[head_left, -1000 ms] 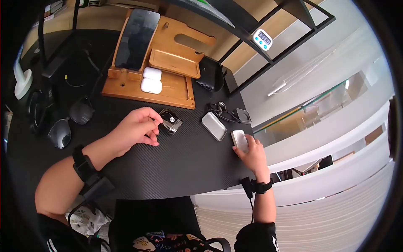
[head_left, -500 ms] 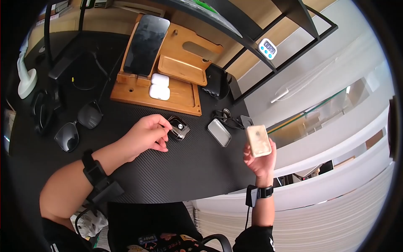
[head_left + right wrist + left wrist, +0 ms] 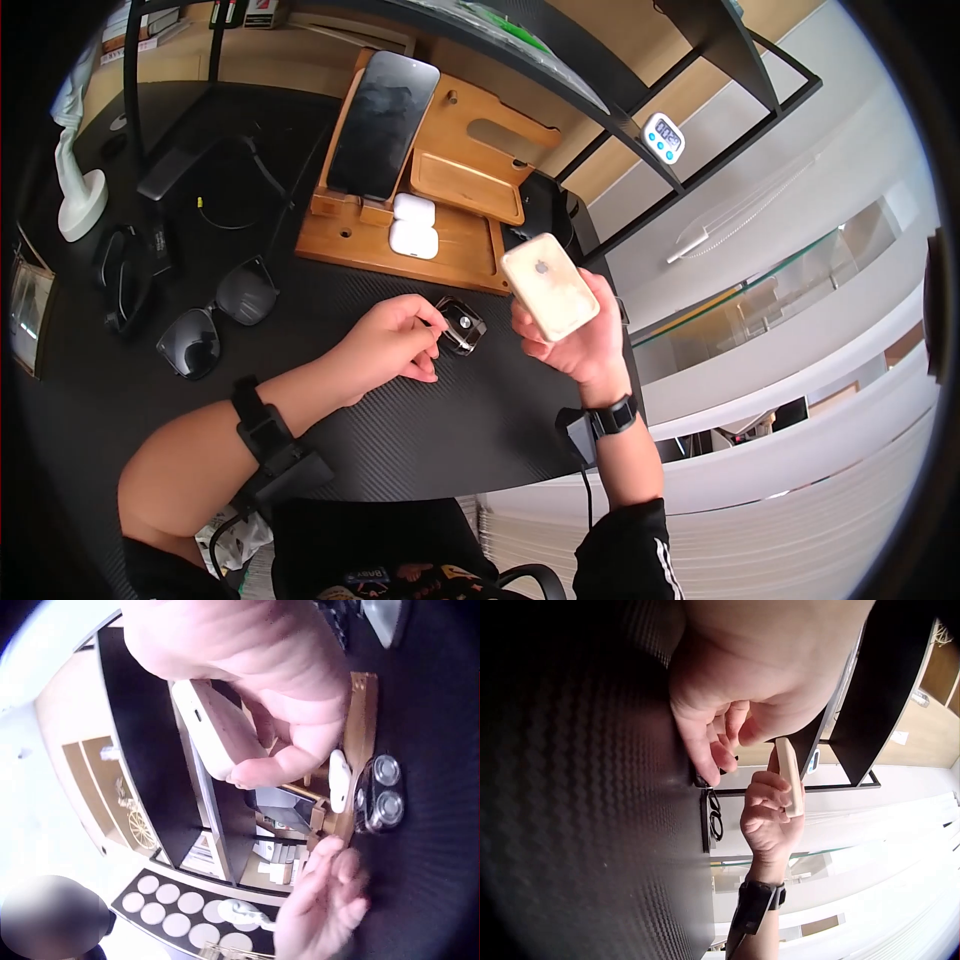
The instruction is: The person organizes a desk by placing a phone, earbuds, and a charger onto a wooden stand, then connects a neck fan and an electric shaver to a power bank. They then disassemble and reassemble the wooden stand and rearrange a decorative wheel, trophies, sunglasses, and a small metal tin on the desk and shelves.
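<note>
Above the desk (image 3: 450, 430), right fingers (image 3: 289, 766) clamp a cream, rounded block (image 3: 550, 290), left fingers (image 3: 412, 312) loose.

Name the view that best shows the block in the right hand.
The head view: the block faces it broadside, its apple logo plain to see. The left wrist view shows it nearly edge-on, a thin slab; the right wrist view shows its end with a small slot, while the right hand hides part.

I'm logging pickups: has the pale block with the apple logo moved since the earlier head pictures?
Yes: in the head view, the pale block has shifted left, nearer the wooden stand.
</note>
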The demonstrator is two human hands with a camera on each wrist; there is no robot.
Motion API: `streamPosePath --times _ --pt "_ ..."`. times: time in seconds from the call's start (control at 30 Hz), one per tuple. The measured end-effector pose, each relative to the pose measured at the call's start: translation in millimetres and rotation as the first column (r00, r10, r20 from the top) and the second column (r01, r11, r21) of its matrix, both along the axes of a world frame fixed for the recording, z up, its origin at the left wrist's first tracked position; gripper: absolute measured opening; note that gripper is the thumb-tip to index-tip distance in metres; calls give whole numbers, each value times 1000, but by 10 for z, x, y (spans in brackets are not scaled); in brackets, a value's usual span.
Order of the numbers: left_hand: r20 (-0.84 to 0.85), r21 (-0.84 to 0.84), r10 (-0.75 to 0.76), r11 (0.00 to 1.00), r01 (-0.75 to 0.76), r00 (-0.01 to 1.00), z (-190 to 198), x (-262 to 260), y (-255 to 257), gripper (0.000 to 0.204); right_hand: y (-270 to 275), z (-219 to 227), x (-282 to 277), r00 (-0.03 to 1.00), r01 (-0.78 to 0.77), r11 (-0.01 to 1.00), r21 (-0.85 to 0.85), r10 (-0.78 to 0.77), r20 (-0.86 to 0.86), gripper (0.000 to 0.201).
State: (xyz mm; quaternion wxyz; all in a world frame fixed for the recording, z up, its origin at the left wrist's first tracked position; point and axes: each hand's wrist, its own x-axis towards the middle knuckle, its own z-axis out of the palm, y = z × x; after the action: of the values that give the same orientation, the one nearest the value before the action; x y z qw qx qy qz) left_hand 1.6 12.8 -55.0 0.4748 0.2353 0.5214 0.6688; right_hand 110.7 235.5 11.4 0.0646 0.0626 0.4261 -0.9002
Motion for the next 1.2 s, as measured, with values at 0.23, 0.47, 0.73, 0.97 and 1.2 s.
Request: streamPosePath --times 0.23,0.47,0.73,0.97,1.2 --pt "15 38 -8 999 7 1000 -33 -6 2 14 -83 9 -175 996 6 995 102 3 -87 58" --pt "21 2 -4 1000 4 1000 -1 -2 10 13 -229 0 -346 969 197 -315 929 -83 -234 49" --pt "18 12 -13 1000 13 1000 -21 -8 2 12 -303 -292 -618 972 78 -690 720 -109 -210 48" --pt "22 11 -13 1000 13 1000 -10 -8 2 12 -292 -186 -837 989 -49 -688 725 -133 -59 64" --pt "18 32 -18 999 18 1000 -20 -5 0 12 -117 -98 -918 994 -105 -428 898 -15 110 84"
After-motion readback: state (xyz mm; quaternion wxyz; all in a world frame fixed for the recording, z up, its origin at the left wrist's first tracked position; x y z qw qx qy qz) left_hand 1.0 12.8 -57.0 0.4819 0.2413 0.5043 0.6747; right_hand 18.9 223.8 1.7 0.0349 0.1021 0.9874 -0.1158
